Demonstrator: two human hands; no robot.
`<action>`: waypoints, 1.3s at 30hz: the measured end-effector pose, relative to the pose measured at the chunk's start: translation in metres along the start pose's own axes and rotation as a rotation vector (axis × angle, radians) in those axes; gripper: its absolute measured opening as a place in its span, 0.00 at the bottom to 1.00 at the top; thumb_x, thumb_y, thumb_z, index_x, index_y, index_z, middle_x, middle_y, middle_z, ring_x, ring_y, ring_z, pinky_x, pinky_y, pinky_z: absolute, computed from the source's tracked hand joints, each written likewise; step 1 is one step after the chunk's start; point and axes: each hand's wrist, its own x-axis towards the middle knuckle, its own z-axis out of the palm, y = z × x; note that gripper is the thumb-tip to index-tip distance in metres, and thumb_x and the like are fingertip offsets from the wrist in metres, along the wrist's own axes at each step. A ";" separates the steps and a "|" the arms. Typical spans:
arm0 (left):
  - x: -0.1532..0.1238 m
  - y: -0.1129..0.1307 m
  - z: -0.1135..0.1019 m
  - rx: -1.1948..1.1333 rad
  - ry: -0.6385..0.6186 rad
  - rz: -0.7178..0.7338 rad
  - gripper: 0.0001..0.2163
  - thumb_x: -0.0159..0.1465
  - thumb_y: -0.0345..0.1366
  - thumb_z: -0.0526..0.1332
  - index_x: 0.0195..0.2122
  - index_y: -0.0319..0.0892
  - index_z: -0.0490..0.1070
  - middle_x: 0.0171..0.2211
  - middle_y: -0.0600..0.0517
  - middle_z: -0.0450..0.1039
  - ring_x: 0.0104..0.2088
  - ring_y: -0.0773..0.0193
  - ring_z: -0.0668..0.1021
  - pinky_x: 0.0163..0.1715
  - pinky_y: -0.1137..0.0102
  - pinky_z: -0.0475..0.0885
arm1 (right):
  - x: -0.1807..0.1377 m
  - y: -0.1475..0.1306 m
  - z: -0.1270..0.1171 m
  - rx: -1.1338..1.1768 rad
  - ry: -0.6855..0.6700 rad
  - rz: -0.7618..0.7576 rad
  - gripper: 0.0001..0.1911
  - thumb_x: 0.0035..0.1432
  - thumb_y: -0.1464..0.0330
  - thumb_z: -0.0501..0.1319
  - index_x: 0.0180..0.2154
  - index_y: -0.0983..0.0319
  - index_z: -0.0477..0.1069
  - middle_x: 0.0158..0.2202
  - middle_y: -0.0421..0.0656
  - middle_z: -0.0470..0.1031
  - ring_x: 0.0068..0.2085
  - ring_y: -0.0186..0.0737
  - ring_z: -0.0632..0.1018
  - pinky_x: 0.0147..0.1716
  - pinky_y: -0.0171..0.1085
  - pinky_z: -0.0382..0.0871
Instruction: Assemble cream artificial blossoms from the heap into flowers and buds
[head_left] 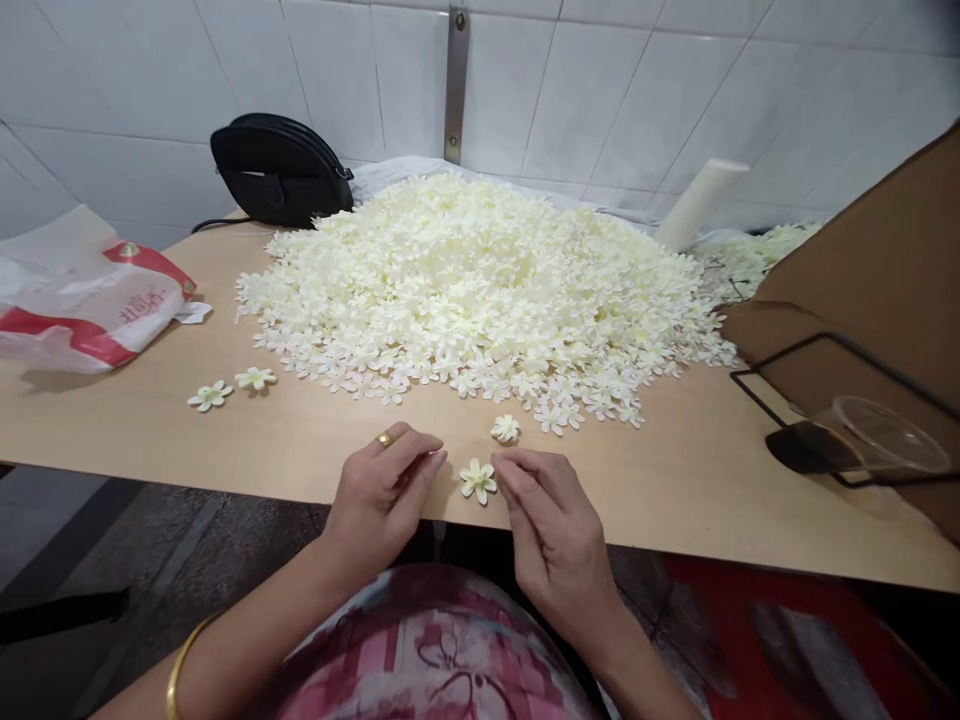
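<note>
A big heap of cream fabric flowers [480,285] covers the middle of the wooden table [315,445]. Both hands rest at the near edge. My left hand [386,490], with a gold ring, has its fingers curled together and nothing visible in them. My right hand [547,525] lies with its fingers stretched toward a single flower [478,480] lying between the two hands, its fingertips touching it. Another loose flower [506,429] sits just beyond. Two flowers [229,388] lie apart at the left.
A black case [277,168] stands at the back left by the tiled wall. At the left lies a red and white plastic bag [82,305]. A cardboard box [877,270], a black wire frame [847,410] and a clear plastic cup [877,440] crowd the right. A white roll [701,205] leans behind the heap.
</note>
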 end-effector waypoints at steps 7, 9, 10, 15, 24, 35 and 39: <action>-0.007 0.002 -0.002 -0.082 0.059 0.052 0.05 0.58 0.27 0.55 0.32 0.39 0.69 0.28 0.52 0.68 0.29 0.69 0.72 0.28 0.75 0.68 | 0.002 -0.014 -0.005 -0.275 -0.184 -0.130 0.20 0.51 0.81 0.48 0.45 0.69 0.68 0.43 0.53 0.68 0.45 0.50 0.64 0.43 0.51 0.59; -0.005 0.002 -0.002 -0.100 0.056 0.028 0.05 0.58 0.27 0.55 0.31 0.39 0.69 0.27 0.52 0.69 0.29 0.69 0.72 0.28 0.75 0.68 | 0.007 -0.018 -0.007 -0.308 -0.220 -0.134 0.20 0.49 0.82 0.48 0.43 0.71 0.69 0.41 0.53 0.68 0.44 0.49 0.64 0.44 0.51 0.58; -0.004 0.002 -0.002 -0.106 0.052 0.022 0.04 0.58 0.27 0.55 0.31 0.40 0.69 0.27 0.53 0.69 0.28 0.69 0.72 0.27 0.75 0.68 | 0.008 -0.020 -0.007 -0.317 -0.237 -0.139 0.20 0.48 0.82 0.48 0.42 0.71 0.69 0.41 0.53 0.68 0.44 0.49 0.64 0.45 0.51 0.58; -0.003 0.001 -0.004 -0.130 0.038 -0.009 0.05 0.58 0.28 0.55 0.31 0.40 0.69 0.26 0.53 0.70 0.28 0.68 0.73 0.26 0.74 0.68 | 0.008 -0.024 -0.003 -0.355 -0.219 -0.130 0.20 0.48 0.82 0.47 0.41 0.71 0.70 0.41 0.52 0.70 0.44 0.48 0.64 0.46 0.51 0.55; -0.004 0.000 -0.001 -0.117 -0.027 0.018 0.05 0.59 0.28 0.55 0.32 0.40 0.69 0.27 0.52 0.68 0.28 0.69 0.72 0.27 0.75 0.68 | 0.002 -0.021 0.002 -0.285 -0.187 -0.065 0.21 0.49 0.81 0.48 0.44 0.69 0.68 0.43 0.51 0.70 0.45 0.47 0.65 0.46 0.52 0.55; -0.015 -0.001 0.007 0.149 -0.045 0.157 0.13 0.59 0.29 0.55 0.46 0.39 0.65 0.40 0.44 0.67 0.41 0.60 0.70 0.40 0.68 0.69 | -0.003 -0.011 0.006 -0.085 -0.106 0.023 0.20 0.56 0.76 0.49 0.52 0.68 0.59 0.48 0.54 0.65 0.49 0.45 0.65 0.46 0.47 0.62; -0.016 -0.003 0.006 0.130 -0.047 0.140 0.12 0.59 0.28 0.54 0.44 0.39 0.65 0.40 0.44 0.66 0.42 0.61 0.70 0.41 0.68 0.69 | -0.006 -0.013 0.003 -0.197 -0.167 -0.069 0.21 0.55 0.67 0.56 0.50 0.67 0.62 0.47 0.53 0.67 0.48 0.49 0.65 0.47 0.52 0.60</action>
